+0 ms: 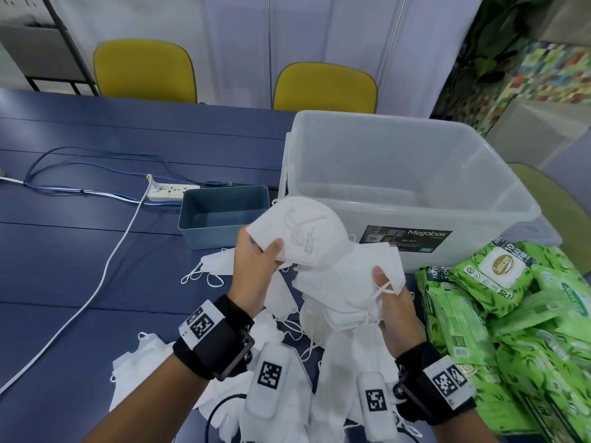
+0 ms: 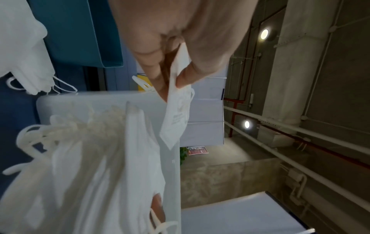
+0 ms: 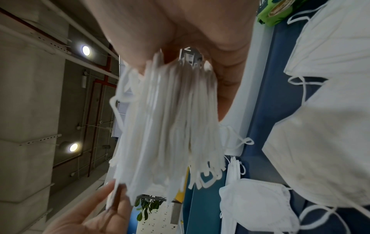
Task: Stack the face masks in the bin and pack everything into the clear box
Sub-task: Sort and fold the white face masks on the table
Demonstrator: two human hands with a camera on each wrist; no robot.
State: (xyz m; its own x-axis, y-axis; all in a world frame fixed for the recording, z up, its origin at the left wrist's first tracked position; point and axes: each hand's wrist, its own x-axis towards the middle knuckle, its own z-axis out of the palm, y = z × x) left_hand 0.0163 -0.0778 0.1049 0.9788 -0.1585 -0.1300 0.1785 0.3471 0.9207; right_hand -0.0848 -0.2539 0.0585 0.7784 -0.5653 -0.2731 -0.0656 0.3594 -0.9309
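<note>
Left hand [image 1: 256, 266] pinches one face mask [image 1: 303, 235] beside the stack [image 1: 348, 292] gripped in right hand [image 1: 396, 311].

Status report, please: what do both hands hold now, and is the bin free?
Left hand pinches single mask. Right hand grips stack of masks. Blue bin empty, nothing blocks it. Loose masks lie on table.

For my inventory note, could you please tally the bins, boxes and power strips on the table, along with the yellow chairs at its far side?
Blue bin: 1
Clear box: 1
Power strip: 1
Yellow chairs: 2
Total: 5
</note>
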